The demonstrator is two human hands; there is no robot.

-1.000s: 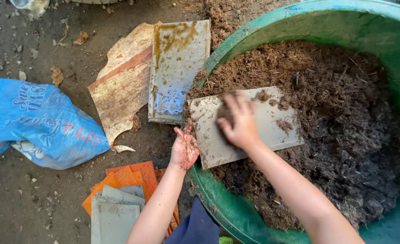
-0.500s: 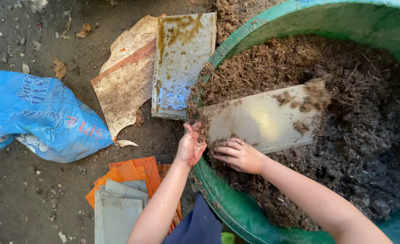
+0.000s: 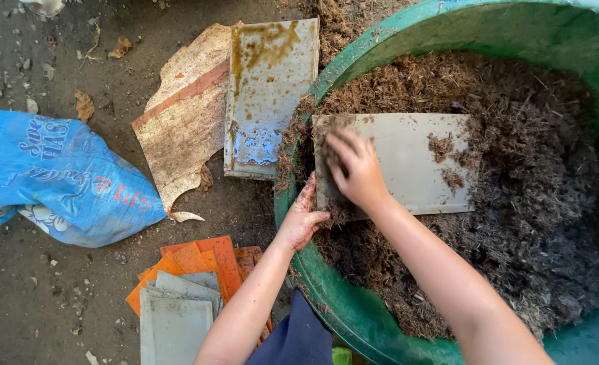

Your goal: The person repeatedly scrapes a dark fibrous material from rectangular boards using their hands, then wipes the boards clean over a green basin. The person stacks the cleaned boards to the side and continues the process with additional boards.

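Now wiping fibre off the grey flat board (image 3: 408,162) lying on the brown fibre (image 3: 516,223) inside the green tub (image 3: 374,47), right hand (image 3: 355,169) spread flat on its near end, left hand (image 3: 303,217) open, bracing its edge at the tub's rim; next probably clearing the clumps at its far end.

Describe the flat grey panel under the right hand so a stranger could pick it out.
Find the big green tub filled with brown fibrous mulch. On the mulch lies the flat pale grey rectangular panel, under the right hand. Unlike the stained panel on the ground, it lies inside the tub.
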